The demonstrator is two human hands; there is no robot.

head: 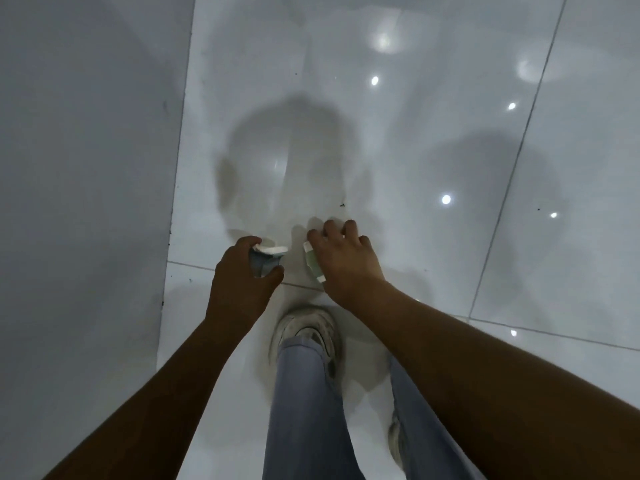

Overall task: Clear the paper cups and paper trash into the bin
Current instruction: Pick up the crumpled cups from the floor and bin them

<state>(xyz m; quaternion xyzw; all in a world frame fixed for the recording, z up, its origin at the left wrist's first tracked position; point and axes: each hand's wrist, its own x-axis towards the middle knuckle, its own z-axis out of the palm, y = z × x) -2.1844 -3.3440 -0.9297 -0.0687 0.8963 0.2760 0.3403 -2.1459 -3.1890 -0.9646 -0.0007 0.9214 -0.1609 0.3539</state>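
Note:
My left hand grips a crushed paper cup, grey-blue with a white rim, held low over the glossy white floor. My right hand reaches down over a second paper cup, pale green with a white rim. Its fingers curl over the cup's top, and much of the cup is hidden under the palm. The two cups are a hand's width apart. No bin is in view.
A white wall runs along the left side, close to my left arm. My legs in light jeans and a white sneaker stand just behind the hands. Shiny floor tiles stretch ahead and to the right.

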